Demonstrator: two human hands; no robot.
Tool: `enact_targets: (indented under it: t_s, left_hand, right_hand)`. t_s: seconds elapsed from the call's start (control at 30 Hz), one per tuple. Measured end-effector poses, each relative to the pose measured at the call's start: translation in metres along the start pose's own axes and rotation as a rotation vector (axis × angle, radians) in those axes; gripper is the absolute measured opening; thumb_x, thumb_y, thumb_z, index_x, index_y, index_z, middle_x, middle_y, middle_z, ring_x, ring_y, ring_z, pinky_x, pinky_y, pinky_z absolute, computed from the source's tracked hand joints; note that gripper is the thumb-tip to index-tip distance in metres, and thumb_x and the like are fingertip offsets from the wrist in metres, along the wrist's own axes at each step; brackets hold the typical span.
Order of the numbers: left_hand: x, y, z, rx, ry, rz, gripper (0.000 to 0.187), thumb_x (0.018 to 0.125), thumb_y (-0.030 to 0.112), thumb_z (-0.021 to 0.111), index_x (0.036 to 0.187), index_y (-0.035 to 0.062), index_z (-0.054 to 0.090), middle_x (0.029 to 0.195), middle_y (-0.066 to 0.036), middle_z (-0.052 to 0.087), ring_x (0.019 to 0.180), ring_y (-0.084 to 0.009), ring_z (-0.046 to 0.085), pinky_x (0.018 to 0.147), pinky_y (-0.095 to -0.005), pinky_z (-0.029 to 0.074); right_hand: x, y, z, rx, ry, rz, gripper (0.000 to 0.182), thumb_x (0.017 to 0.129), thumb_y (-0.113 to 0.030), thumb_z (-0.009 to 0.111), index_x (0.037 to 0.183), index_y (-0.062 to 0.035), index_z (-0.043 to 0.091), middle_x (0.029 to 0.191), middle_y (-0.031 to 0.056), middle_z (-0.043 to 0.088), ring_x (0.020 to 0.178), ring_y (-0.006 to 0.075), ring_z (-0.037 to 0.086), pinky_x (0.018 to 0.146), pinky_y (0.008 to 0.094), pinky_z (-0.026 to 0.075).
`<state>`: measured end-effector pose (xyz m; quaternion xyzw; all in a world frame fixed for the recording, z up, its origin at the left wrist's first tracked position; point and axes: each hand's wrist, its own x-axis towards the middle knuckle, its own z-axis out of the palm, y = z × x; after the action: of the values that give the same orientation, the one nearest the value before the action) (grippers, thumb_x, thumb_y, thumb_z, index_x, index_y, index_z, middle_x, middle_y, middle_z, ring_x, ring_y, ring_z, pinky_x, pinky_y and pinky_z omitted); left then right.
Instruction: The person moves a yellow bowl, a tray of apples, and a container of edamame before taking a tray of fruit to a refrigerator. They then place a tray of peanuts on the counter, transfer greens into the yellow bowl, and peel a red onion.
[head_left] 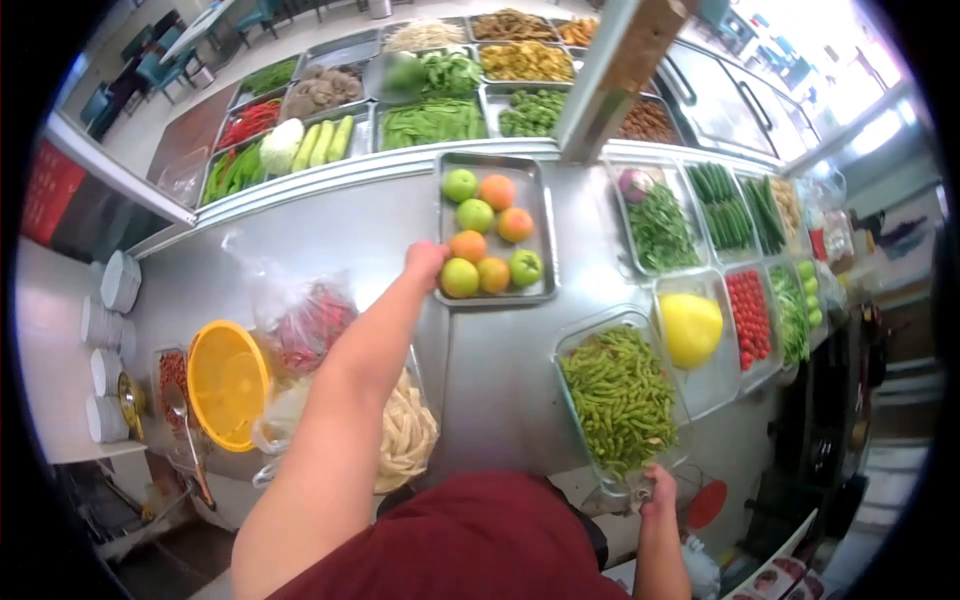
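Left hand [427,262] reaching forward, gripping metal tray's [549,235] side

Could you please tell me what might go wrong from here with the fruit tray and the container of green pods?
The left hand is at one side of the tray, so tipping it could roll the loose fruit. The container is heaped with pods near the counter's edge; a knock from the right hand might spill some.
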<state>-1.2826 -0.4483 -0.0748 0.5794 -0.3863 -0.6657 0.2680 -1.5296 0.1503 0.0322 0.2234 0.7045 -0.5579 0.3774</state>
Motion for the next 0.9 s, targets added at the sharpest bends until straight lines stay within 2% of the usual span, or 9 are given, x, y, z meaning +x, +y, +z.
enact_targets:
  t_s: [0.07, 0.17, 0.3, 0.4, 0.57, 0.6, 0.63, 0.73, 0.9]
  left_hand:
    - [-0.016, 0.017, 0.006, -0.125, -0.092, -0.078, 0.049, 0.074, 0.002, 0.065, 0.118, -0.008, 0.046, 0.105, -0.021, 0.057, 0.091, -0.032, 0.06, 0.073, -0.0429, 0.053]
    - [-0.029, 0.029, 0.01, -0.043, 0.034, -0.077, 0.047, 0.07, -0.002, 0.061, 0.115, -0.0071, 0.047, 0.107, -0.019, 0.056, 0.099, -0.0312, 0.058, 0.079, -0.0429, 0.051]
    - [-0.023, 0.023, -0.001, -0.173, -0.001, -0.113, 0.067, 0.067, -0.005, 0.054, 0.132, -0.007, 0.037, 0.116, -0.022, 0.052, 0.102, -0.0321, 0.056, 0.08, -0.0416, 0.051]
    - [-0.007, 0.012, -0.014, -0.399, -0.185, -0.135, 0.074, 0.067, -0.004, 0.055, 0.137, -0.0096, 0.03, 0.117, -0.022, 0.05, 0.103, -0.0328, 0.054, 0.083, -0.0414, 0.05]
    - [-0.036, 0.079, -0.032, -0.497, 0.084, -0.027, 0.061, 0.07, -0.005, 0.051, 0.129, -0.0081, 0.036, 0.108, -0.019, 0.05, 0.093, -0.0311, 0.055, 0.079, -0.0433, 0.052]
    - [-0.029, 0.084, -0.038, -0.533, 0.1, 0.014, 0.045, 0.071, -0.004, 0.049, 0.116, -0.008, 0.045, 0.1, -0.017, 0.051, 0.087, -0.0309, 0.056, 0.075, -0.0439, 0.052]
    - [-0.018, 0.086, -0.048, -0.535, 0.109, 0.022, 0.045, 0.071, -0.004, 0.049, 0.116, -0.008, 0.045, 0.1, -0.017, 0.051, 0.087, -0.0309, 0.056, 0.075, -0.0439, 0.052]
    - [0.01, 0.104, -0.071, -0.728, 0.18, -0.014, 0.02, 0.072, -0.003, 0.05, 0.092, -0.0062, 0.052, 0.087, -0.013, 0.052, 0.079, -0.0306, 0.057, 0.072, -0.0443, 0.051]
    - [0.052, 0.124, -0.1, -0.807, 0.299, 0.031, 0.021, 0.073, -0.004, 0.05, 0.094, -0.0055, 0.051, 0.087, -0.013, 0.052, 0.079, -0.0296, 0.057, 0.071, -0.0432, 0.051]
  right_hand:
    - [-0.005, -0.013, 0.016, 0.017, -0.048, 0.019, 0.022, 0.073, -0.012, 0.056, 0.092, -0.0021, 0.062, 0.089, 0.01, 0.062, 0.08, 0.0261, 0.06, 0.07, 0.0394, 0.052]
    - [0.002, -0.021, 0.036, 0.015, -0.097, 0.032, 0.026, 0.073, -0.011, 0.054, 0.097, -0.0014, 0.061, 0.092, 0.0113, 0.062, 0.084, 0.0276, 0.06, 0.075, 0.0411, 0.052]
    - [-0.009, -0.036, 0.067, 0.041, -0.107, 0.096, 0.02, 0.074, -0.009, 0.054, 0.092, -0.0025, 0.058, 0.086, 0.0111, 0.061, 0.078, 0.0285, 0.061, 0.071, 0.0414, 0.052]
    - [0.01, -0.034, 0.072, 0.043, -0.193, 0.112, 0.021, 0.075, -0.009, 0.054, 0.094, -0.0023, 0.058, 0.086, 0.011, 0.061, 0.078, 0.0282, 0.061, 0.071, 0.0401, 0.052]
    - [0.009, -0.043, 0.097, -0.04, -0.146, 0.119, 0.022, 0.077, -0.01, 0.054, 0.097, -0.0021, 0.058, 0.088, 0.0104, 0.062, 0.081, 0.0278, 0.061, 0.073, 0.0392, 0.052]
    - [0.014, -0.043, 0.1, -0.046, -0.157, 0.121, 0.022, 0.077, -0.01, 0.054, 0.097, -0.0021, 0.058, 0.088, 0.0104, 0.062, 0.081, 0.0278, 0.061, 0.073, 0.0392, 0.052]
    - [0.018, -0.042, 0.101, -0.039, -0.181, 0.133, 0.022, 0.078, -0.01, 0.055, 0.097, -0.002, 0.058, 0.088, 0.0104, 0.062, 0.082, 0.0278, 0.061, 0.074, 0.0395, 0.052]
    - [0.012, -0.05, 0.122, -0.048, -0.167, 0.161, 0.022, 0.078, -0.01, 0.055, 0.098, -0.0005, 0.059, 0.091, 0.0118, 0.063, 0.083, 0.0284, 0.062, 0.074, 0.0401, 0.053]
    - [0.013, -0.061, 0.146, -0.115, -0.173, 0.191, 0.018, 0.082, -0.01, 0.054, 0.096, 0.0004, 0.06, 0.093, 0.0121, 0.064, 0.084, 0.0274, 0.063, 0.075, 0.0395, 0.053]
